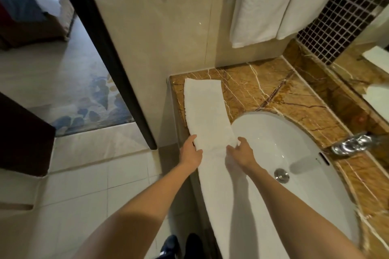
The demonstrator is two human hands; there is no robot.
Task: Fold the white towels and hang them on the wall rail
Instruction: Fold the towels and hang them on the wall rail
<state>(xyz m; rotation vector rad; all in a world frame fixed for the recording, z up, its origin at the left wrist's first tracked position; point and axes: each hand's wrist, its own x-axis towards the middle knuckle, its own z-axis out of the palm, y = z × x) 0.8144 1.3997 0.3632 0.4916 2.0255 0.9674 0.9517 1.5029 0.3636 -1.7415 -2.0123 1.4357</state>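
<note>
The marble bench (pixel 273 88) fills the right side of the view, its brown top giving a flat place to fold on, with the white basin (pixel 284 153) sunk into it. Up on the wall, two white hanging towels (pixel 265 4) drape side by side, evidently from the rail, though the rail itself is out of view above the frame. Laid along the bench's left edge is the long folded towel (pixel 203 105), a narrow strip running from the back corner forward and over the basin's rim toward the person, placed lengthwise so the bare bench carries most of it. Now the hands: the left hand (pixel 190 152) sits at the strip's left edge, the right hand (pixel 242 154) at its right edge, each grip partly closed with fingers curled onto the cloth where a fold crosses it. It looks like a pinch on both sides, but the soft focus leaves that uncertain. My read: the towel gets doubled over next, then goes up beside the others.
</note>
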